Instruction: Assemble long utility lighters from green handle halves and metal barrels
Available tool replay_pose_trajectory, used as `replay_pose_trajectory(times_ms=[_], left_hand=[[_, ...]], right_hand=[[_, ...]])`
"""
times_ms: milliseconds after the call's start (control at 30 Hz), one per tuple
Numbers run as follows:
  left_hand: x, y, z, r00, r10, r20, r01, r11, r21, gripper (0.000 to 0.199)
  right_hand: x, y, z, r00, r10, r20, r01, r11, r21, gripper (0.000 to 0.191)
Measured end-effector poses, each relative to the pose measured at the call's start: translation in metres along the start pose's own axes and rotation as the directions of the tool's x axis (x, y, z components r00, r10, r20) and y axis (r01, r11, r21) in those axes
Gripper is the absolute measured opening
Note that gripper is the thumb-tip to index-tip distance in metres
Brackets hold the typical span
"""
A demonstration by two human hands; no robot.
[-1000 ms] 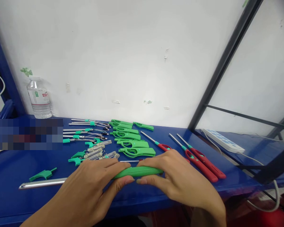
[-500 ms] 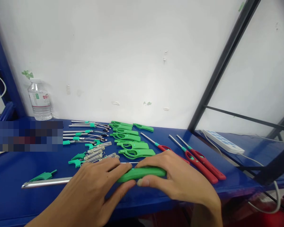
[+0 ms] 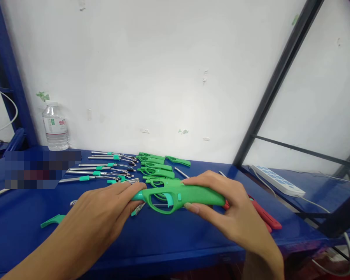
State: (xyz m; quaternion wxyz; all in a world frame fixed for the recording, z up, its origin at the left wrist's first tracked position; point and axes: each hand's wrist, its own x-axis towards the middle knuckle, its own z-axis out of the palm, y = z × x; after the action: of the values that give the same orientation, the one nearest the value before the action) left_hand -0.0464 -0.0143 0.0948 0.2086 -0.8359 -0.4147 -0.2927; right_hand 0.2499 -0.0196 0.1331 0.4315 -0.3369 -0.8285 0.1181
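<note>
A green long-nosed gas lighter point(image 3: 196, 194) is held level between my two hands above the blue table. My right hand point(image 3: 230, 206) grips its green handle, fingers on top and thumb below. My left hand point(image 3: 105, 210) is closed around its nozzle end, hiding most of the metal tube. The trigger loop and a turquoise trigger point(image 3: 169, 199) face me. Behind lie several green handle shells point(image 3: 157, 172) in a column. To their left are several metal tubes with turquoise collars and wires point(image 3: 100, 168). A loose turquoise part point(image 3: 53, 220) lies beside my left forearm.
Red lighters point(image 3: 265, 216) lie partly hidden behind my right hand. A water bottle point(image 3: 56, 128) stands against the white wall at the back left. A power strip point(image 3: 277, 181) rests beyond the black metal post point(image 3: 268, 93) on the right.
The lighter has been raised and turned, so its trigger loop and side now face me. My left hand has shifted left onto the nozzle end; my right hand keeps its hold on the handle.
</note>
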Motion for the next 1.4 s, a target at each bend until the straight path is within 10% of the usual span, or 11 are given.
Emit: replay_pose_trajectory(times_ms=[200, 333, 533, 900, 1067, 1167, 1400], left_hand=[[0.001, -0.007, -0.008, 0.989, 0.06, -0.135, -0.048, 0.995, 0.089, 0.037], [-0.003, -0.015, -0.005, 0.992, -0.001, -0.129, 0.004, 1.0, 0.023, 0.031], [-0.007, -0.02, 0.007, 0.988, -0.03, -0.15, 0.044, 0.995, 0.087, 0.041], [-0.003, -0.012, 0.001, 0.941, -0.124, -0.316, 0.177, 0.974, 0.143, 0.054], [-0.005, 0.015, -0.005, 0.91, -0.222, -0.35, 0.209, 0.975, -0.075, 0.048], [-0.011, 0.029, -0.005, 0.945, -0.263, -0.193, 0.2, 0.935, -0.293, 0.037], [-0.019, 0.044, 0.009, 0.962, -0.266, 0.059, 0.251, 0.784, -0.567, 0.079]], right_hand=[[0.004, -0.001, 0.017, 0.975, 0.172, 0.138, -0.219, 0.842, 0.493, 0.034], [0.008, 0.007, 0.027, 0.93, 0.019, 0.366, -0.299, 0.615, 0.73, 0.043], [0.015, 0.014, 0.045, 0.872, -0.182, 0.454, -0.333, 0.459, 0.824, 0.059], [0.017, -0.009, 0.051, 0.882, -0.005, 0.472, -0.452, 0.28, 0.847, 0.053], [0.013, -0.014, 0.049, 0.922, 0.193, 0.337, -0.388, 0.464, 0.796, 0.046], [0.01, -0.015, 0.051, 0.932, 0.248, 0.265, -0.363, 0.607, 0.707, 0.043], [0.012, -0.035, 0.059, 0.919, 0.266, 0.291, -0.389, 0.737, 0.553, 0.039]])
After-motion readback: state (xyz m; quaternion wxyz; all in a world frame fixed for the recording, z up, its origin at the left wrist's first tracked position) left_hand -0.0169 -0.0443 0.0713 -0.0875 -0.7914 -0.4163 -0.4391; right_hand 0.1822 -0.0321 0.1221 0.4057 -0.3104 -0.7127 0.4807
